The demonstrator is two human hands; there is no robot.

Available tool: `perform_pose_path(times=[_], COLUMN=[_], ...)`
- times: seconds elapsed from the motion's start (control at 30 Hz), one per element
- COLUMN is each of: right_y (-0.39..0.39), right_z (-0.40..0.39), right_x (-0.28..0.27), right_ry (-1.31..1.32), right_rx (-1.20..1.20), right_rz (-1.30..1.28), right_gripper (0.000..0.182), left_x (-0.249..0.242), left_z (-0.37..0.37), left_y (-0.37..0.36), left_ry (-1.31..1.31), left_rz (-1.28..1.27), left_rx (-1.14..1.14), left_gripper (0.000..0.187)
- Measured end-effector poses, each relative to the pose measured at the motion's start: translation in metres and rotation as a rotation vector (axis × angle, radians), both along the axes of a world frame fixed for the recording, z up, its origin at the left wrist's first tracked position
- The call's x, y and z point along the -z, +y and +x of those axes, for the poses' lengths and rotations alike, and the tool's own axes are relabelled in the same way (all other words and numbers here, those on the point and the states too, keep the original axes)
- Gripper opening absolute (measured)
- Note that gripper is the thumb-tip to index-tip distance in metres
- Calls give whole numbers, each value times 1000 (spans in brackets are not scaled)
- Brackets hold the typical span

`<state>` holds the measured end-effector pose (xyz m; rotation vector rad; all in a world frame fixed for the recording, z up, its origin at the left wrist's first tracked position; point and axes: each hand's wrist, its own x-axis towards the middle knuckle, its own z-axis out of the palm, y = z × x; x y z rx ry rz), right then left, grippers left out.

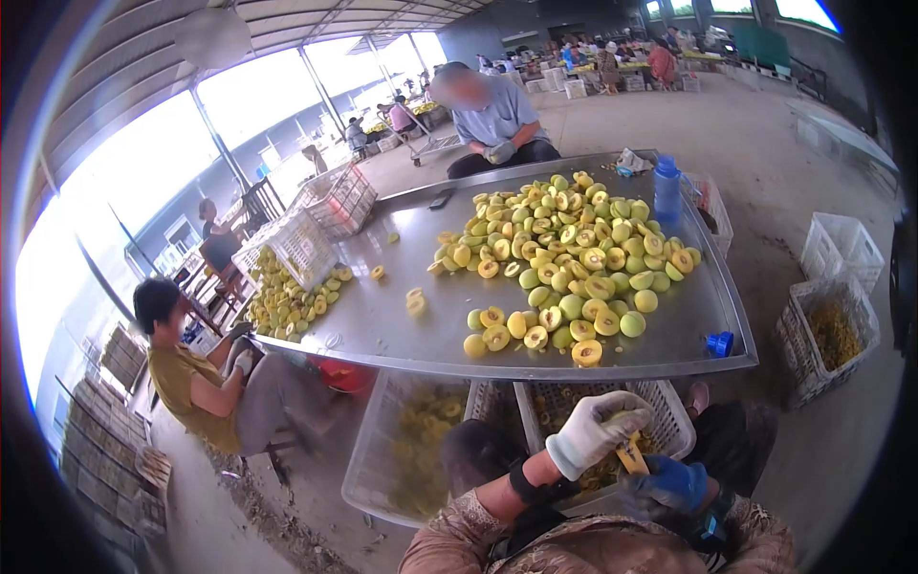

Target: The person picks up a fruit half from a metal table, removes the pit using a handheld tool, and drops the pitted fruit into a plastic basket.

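My left hand [595, 432], in a white glove, is closed around a yellow-green fruit [623, 417] below the table's near edge. My right hand [671, 484], in a blue glove, sits just right of it and grips a yellow-handled tool [631, 455] that points up at the fruit. Both hands hover over a white plastic crate [677, 421] holding fruit scraps. A large heap of whole and halved yellow-green fruit [564, 258] lies on the steel table [402, 330] ahead.
A blue bottle [667, 189] stands at the table's far right and a blue cap [719, 343] lies at its near right corner. Another person sits across the table, a second at the left beside crates of fruit [287, 292]. White crates [830, 330] stand on the floor to the right.
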<state>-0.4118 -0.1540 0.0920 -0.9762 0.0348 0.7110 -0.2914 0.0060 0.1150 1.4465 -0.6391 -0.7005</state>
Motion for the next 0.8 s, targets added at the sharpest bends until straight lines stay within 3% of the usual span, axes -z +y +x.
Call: perform_pose_path(times=[0.03,0.13,0.23,0.3,0.43,0.5,0.7,0.8], right_y=[-2,-3,1,2,6,6,10,11], right_z=[-1,-5,-5,-5,-6,-5,-8,-5], right_x=[1,10,11,11,7,16,7,13], right_ry=[-33,178,202,123,9,14,121,63], right_rx=[-14,-92,-118,-158,-185,-158,-141,-140], right_rz=[-44,305,382,350,148,209,325,305], right_gripper=[14,13,13,17,21,17,17,18], left_x=[-1,4,6,0,-5,0,1,-6], left_z=[-2,0,-7,-13,-9,-14,-6,-19], left_y=[4,10,15,19,25,23,23,19], left_ry=[-17,-47,-191,-277,-166,-30,-89,-155], left_rz=[0,-69,-175,-188,-167,-226,-137,-153], left_rx=[17,110,63,43,121,34,110,-45], left_gripper=[27,25,24,24,24,24,24,25])
